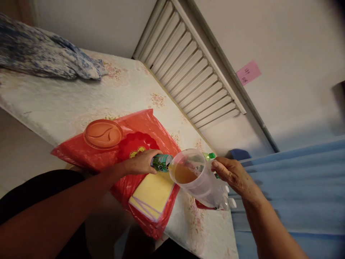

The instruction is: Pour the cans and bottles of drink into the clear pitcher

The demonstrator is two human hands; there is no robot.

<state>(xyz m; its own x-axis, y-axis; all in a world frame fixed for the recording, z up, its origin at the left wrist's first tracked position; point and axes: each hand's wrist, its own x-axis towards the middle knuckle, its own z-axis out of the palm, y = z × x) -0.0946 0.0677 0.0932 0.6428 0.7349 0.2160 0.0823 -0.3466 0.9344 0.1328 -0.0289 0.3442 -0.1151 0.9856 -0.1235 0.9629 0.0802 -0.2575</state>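
Note:
My left hand [142, 162] is closed round a green and teal can [161, 163], tipped on its side with its top end at the rim of a clear plastic pitcher [203, 187]. Brownish-yellow liquid [185, 175] lies inside the pitcher. The pitcher's handle side is gripped by my right hand [228, 172], with the fingers partly hidden behind it. Beneath the can and left hand lie a red scalloped plate [126, 145] and a folded yellow cloth [153, 194] with purple edging, both on a red plastic bag [142, 120].
An orange divided dish [104, 133] sits on the bag's left part. Bottles with a green cap [212, 155] and white caps [232, 203] stand behind the pitcher. A blue-and-white patterned cloth [54, 54] lies at the far left of the flowered tabletop [132, 86]. A blue curtain [296, 187] hangs right.

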